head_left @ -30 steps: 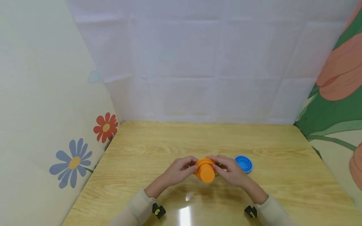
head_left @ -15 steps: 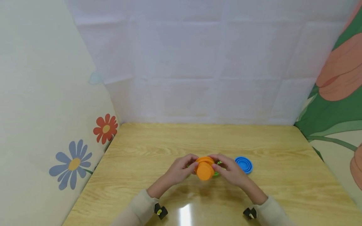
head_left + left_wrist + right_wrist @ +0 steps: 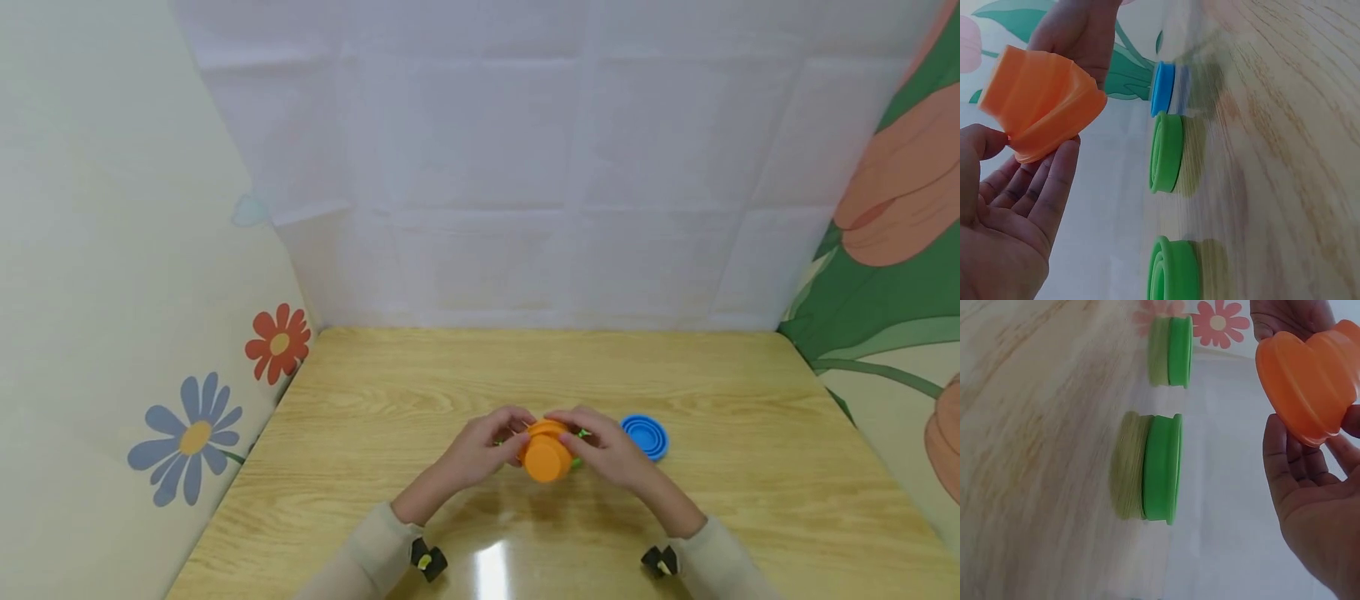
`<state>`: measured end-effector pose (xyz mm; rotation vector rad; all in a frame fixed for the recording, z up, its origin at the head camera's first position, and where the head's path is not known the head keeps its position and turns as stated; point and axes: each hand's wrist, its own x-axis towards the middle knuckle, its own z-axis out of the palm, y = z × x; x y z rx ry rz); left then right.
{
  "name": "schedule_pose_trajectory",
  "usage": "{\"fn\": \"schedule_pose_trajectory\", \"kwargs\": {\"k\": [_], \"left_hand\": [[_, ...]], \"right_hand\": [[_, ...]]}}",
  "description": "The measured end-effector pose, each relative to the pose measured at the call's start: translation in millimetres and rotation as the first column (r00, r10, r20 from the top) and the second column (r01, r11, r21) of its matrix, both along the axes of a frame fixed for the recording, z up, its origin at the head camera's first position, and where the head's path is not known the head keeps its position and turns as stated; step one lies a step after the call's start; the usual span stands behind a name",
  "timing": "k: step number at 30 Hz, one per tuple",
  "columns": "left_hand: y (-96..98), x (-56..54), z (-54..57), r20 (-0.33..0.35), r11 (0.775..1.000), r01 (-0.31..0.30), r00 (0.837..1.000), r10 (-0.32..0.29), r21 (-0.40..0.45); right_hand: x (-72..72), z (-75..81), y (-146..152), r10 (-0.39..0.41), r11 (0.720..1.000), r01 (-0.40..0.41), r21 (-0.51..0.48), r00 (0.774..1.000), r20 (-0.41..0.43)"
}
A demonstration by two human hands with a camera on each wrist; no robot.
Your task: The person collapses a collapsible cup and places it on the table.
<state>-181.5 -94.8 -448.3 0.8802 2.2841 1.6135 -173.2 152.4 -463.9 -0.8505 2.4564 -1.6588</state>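
Observation:
An orange collapsible cup is held above the table, its round base turned toward the head camera. My left hand pinches its rim side between thumb and fingers; my right hand grips the opposite side the same way. In the left wrist view the orange cup is partly extended, with its wall folded unevenly and the rim slanted. The right wrist view shows the same cup with a dented fold in its wall. The inside of the cup is hidden.
Two green collapsed cups, one nearer and one farther, lie on the wooden table, mostly hidden by the hands in the head view. A flattened blue cup lies right of the right hand. A white sheet hangs behind.
The orange cup has tilted and shifted slightly between the hands, its base going a little left, then back right. Both hands keep their hold and have barely moved.

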Motion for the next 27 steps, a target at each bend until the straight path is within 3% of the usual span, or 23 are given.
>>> {"fn": "schedule_pose_trajectory", "kwargs": {"k": [5,11,14,18,22,27], "left_hand": [[0.5,0.2,-3.1,0.04,0.999,-0.039,0.998,0.038,0.024],[-0.5,0.4,-6.9,0.006,0.996,-0.083,0.997,0.083,0.043],[-1.4,0.9,-6.5,0.086,0.998,-0.041,0.996,0.036,0.048],[-0.5,0.7,-4.7,0.22,1.0,0.015,0.975,-0.019,0.02],[0.3,-1.2,-6.7,0.241,0.999,0.046,0.97,-0.041,-0.014],[-2.4,-1.1,-7.4,0.197,1.0,0.026,0.98,-0.022,-0.016]], "right_hand": [[1.0,-0.2,0.5,-0.036,0.999,0.038,-0.019,0.996,0.076],[3.0,-5.3,3.3,-0.031,0.986,0.067,-0.154,0.974,0.224],[2.6,-6.2,3.2,-0.015,0.989,0.043,-0.139,0.98,0.197],[1.2,-5.5,2.3,-0.014,0.998,0.022,-0.055,0.99,0.14],[0.4,-2.1,0.7,-0.023,1.0,0.025,-0.012,0.988,0.153],[0.5,0.2,0.9,-0.035,0.998,0.047,-0.05,0.976,0.214]]}}
